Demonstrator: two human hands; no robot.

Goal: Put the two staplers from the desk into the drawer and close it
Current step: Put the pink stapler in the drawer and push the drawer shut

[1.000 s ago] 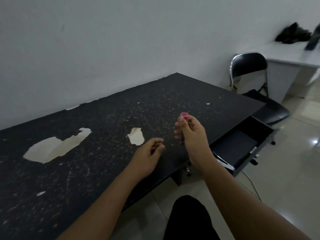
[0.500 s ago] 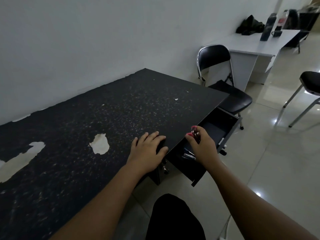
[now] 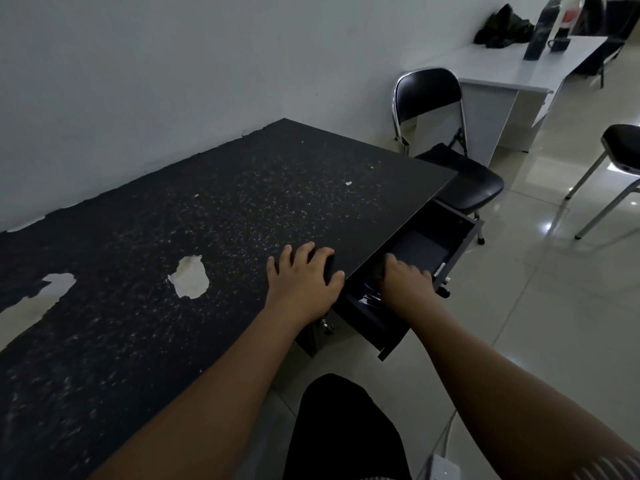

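The black drawer (image 3: pixel 458 242) under the right end of the dark desk (image 3: pixel 207 220) stands pulled out. My right hand (image 3: pixel 405 280) reaches down into its near part, palm down with the fingers curled inside. No stapler shows under it; what it holds is hidden. Some shiny items (image 3: pixel 369 296) lie in the drawer just left of that hand. My left hand (image 3: pixel 304 275) rests flat on the desk's front edge beside the drawer, fingers spread and empty. I see no stapler on the desk top.
A black folding chair (image 3: pixel 450 161) stands right behind the drawer. A white table (image 3: pixel 512 71) with dark items is at the back right, and another chair (image 3: pixel 620 150) at the far right. My dark-clothed knee (image 3: pixel 339 427) is below the desk edge. A key (image 3: pixel 327 327) hangs under the desk.
My right hand carried the red stapler from above the desk down into the drawer, where it is now out of sight. My left hand settled flat on the desk edge. The view swung right.
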